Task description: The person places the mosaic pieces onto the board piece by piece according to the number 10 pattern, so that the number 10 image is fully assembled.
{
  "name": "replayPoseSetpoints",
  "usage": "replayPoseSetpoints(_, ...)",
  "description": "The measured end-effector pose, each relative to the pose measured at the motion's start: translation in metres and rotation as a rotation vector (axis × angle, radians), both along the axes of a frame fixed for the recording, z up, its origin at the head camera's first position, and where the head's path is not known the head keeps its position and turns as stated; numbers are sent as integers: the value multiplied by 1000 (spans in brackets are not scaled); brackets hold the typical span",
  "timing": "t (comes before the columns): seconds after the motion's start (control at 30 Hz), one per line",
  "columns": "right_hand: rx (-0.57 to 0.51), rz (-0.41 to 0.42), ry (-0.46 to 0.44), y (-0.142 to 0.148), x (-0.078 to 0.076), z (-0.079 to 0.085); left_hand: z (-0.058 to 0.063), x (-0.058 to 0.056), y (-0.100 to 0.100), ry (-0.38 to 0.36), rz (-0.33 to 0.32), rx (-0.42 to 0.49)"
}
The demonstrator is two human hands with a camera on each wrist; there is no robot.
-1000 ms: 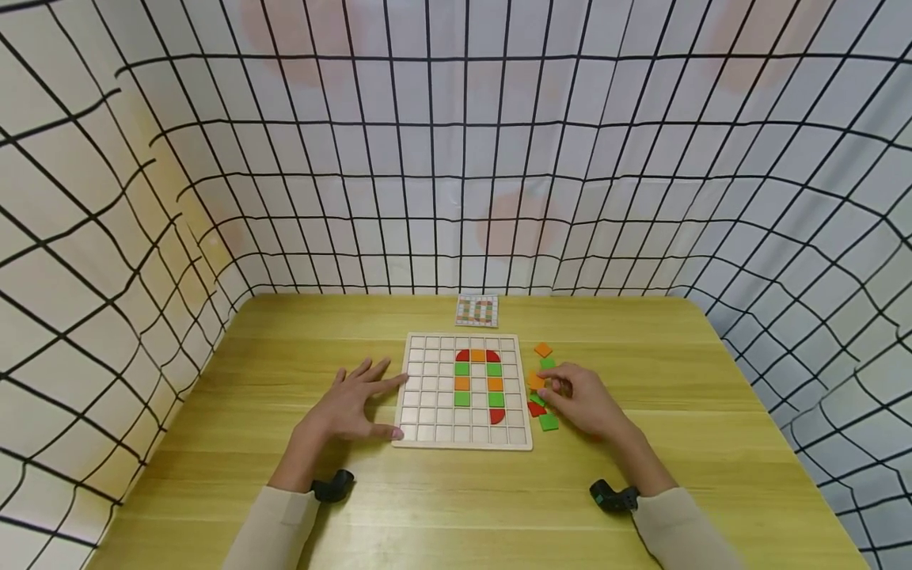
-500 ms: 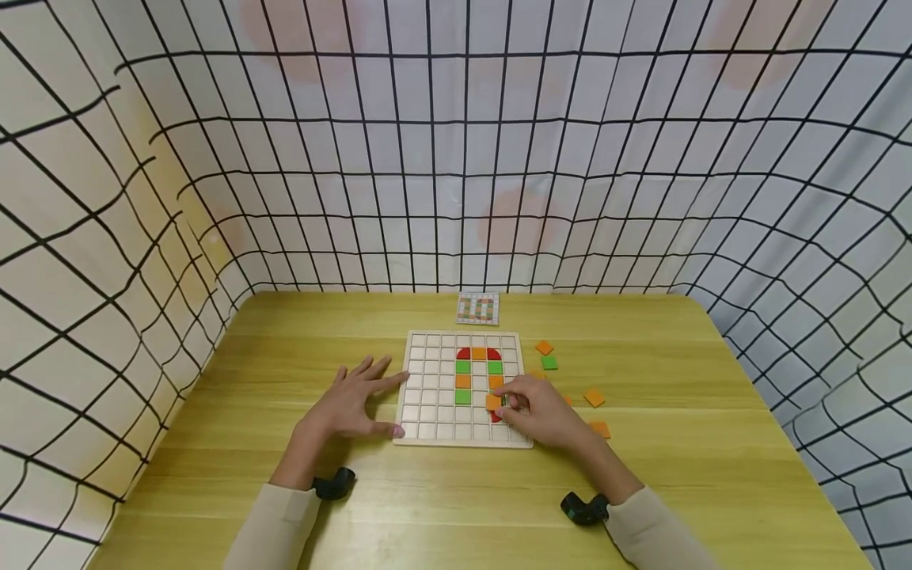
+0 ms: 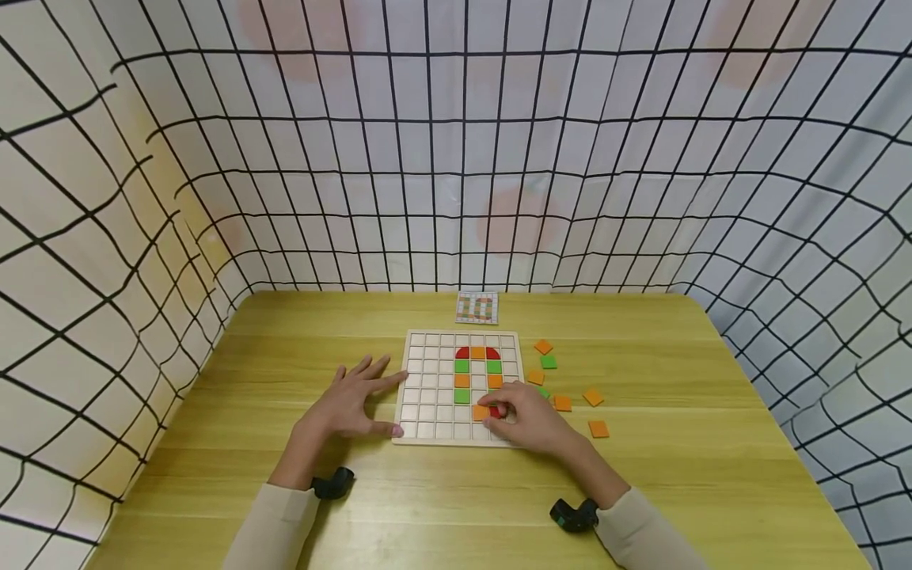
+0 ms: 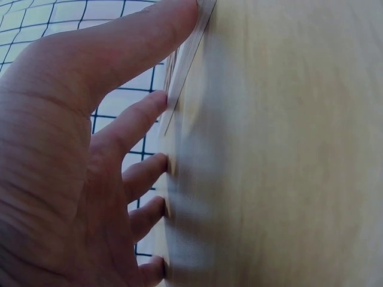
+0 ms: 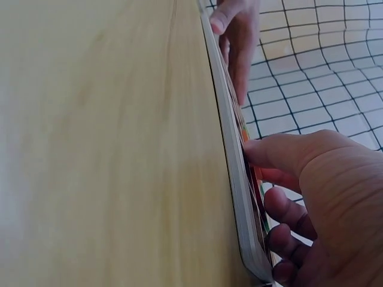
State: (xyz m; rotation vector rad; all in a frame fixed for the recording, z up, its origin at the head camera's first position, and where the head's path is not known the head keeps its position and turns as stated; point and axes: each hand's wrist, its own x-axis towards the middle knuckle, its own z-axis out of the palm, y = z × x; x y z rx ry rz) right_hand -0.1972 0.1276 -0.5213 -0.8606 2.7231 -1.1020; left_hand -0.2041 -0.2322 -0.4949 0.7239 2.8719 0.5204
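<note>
A square wooden grid board (image 3: 431, 396) lies on the table. On it, red, orange and green tiles form an arch, with a red quarter-round tile (image 3: 495, 412) at the lower right, partly behind my fingers. My right hand (image 3: 530, 419) pinches an orange square tile (image 3: 480, 412) between thumb and index finger, over the cell left of that red tile. In the right wrist view the thumb is right at the board's surface. My left hand (image 3: 354, 404) lies with fingers spread at the board's left edge, thumb and index fingertip touching its rim; the left wrist view shows the fingertips on the table.
Several loose tiles lie right of the board, among them a green tile (image 3: 548, 362) and an orange tile (image 3: 598, 428). A small pattern card (image 3: 477, 308) lies behind the board. Black netting (image 3: 456, 158) over white cloth surrounds the table (image 3: 299, 332).
My right hand has moved left from the loose tiles onto the board, carrying an orange tile, then slightly further left and nearer. Orange tiles at the right are uncovered. My left hand stays put.
</note>
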Motion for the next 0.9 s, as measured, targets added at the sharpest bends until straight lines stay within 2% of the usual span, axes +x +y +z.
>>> replayPoseSetpoints(0.13, 1, 5, 43, -1, 0, 0, 0, 0, 0, -3, 2, -4)
replayPoseSetpoints(0.3, 13, -10, 46, -2, 1, -1, 1, 1, 0, -10, 2, -2)
replayPoseSetpoints(0.5, -13, -20, -10, 2, 0, -1, 1, 1, 0, -20, 5, 0)
replayPoseSetpoints(0.7, -98, -52, -51, 17, -4, -2, 1, 1, 1, -24, 11, -8)
replayPoseSetpoints(0.9, -86, -115, -23, 38, -5, -1, 1, 1, 1, -27, 13, -9)
